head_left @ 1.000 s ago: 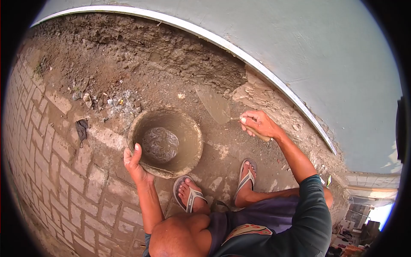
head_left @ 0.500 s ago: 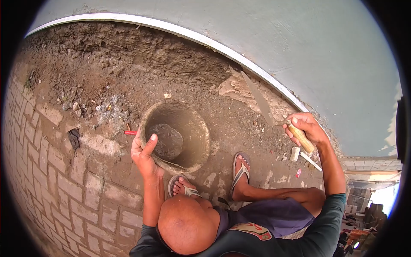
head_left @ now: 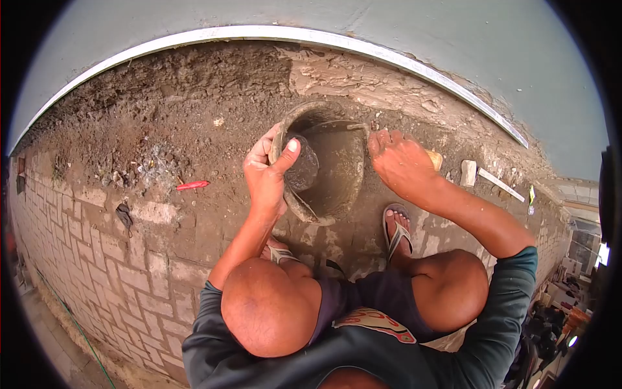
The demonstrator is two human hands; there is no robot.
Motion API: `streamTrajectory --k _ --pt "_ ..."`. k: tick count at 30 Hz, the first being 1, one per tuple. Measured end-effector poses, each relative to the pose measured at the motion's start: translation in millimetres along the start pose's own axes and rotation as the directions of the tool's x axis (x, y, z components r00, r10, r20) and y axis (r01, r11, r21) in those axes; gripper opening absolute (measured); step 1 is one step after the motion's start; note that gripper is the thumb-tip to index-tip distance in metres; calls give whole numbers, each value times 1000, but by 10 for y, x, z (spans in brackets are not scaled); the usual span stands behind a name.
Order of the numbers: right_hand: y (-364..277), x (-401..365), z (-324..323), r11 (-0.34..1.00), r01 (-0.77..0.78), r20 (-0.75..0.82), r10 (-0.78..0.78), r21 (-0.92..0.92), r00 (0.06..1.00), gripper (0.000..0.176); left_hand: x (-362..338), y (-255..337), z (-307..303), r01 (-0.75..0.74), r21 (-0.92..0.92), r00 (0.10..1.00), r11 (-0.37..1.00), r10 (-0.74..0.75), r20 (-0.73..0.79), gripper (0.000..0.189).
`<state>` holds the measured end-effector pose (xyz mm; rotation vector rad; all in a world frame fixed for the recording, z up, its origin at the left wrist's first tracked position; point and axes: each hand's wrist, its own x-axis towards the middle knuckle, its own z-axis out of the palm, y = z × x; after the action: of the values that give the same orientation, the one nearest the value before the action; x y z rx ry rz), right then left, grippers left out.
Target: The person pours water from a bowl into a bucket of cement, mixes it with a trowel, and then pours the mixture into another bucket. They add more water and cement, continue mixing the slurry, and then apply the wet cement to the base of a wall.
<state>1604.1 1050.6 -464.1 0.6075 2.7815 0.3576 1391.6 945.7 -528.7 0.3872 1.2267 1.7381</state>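
Observation:
My left hand [head_left: 267, 174] grips the left rim of a mortar-stained bucket [head_left: 355, 188], thumb over the edge and fingers outside. The bucket is tilted, with wet grey mortar [head_left: 302, 167] gathered on its left side. My right hand [head_left: 403, 163] is closed around a trowel at the bucket's right rim. Only the end of the trowel's wooden handle [head_left: 435, 159] shows plainly beyond the hand. Its blade points toward the bucket and is hard to tell apart from the grey inside.
Behind the bucket, a white straight strip [head_left: 324, 39] runs along the grey wall [head_left: 414, 26]. A red tool [head_left: 193, 185] and a black cloth piece [head_left: 124, 214] lie left, near brick paving [head_left: 129, 279]. At right are a pale block [head_left: 468, 173] and a white stick [head_left: 500, 185].
The trowel, held up near the wall before, has come down and left to the bucket with my right hand. The bucket appears further right and higher in view as the camera shifted.

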Motion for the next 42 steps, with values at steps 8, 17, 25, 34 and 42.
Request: streamTrajectory --k 8,17,25,34,42 --pt "141 177 362 905 111 153 -188 410 970 12 -131 -281 430 -230 316 973 920 221 64 23" --pt "560 197 936 368 -146 370 -665 918 649 37 -689 -160 592 -231 228 946 946 273 -176 19" --pt "-19 257 641 254 339 -32 -758 906 652 42 -1487 384 155 -12 24 882 1000 22 -471 11" --pt "2 498 102 -4 -77 34 -872 997 489 43 -2076 918 308 97 130 663 987 34 -748 15" --pt "580 1085 412 -133 -311 62 -836 941 545 37 -1651 774 130 29 158 701 987 92 -707 17"
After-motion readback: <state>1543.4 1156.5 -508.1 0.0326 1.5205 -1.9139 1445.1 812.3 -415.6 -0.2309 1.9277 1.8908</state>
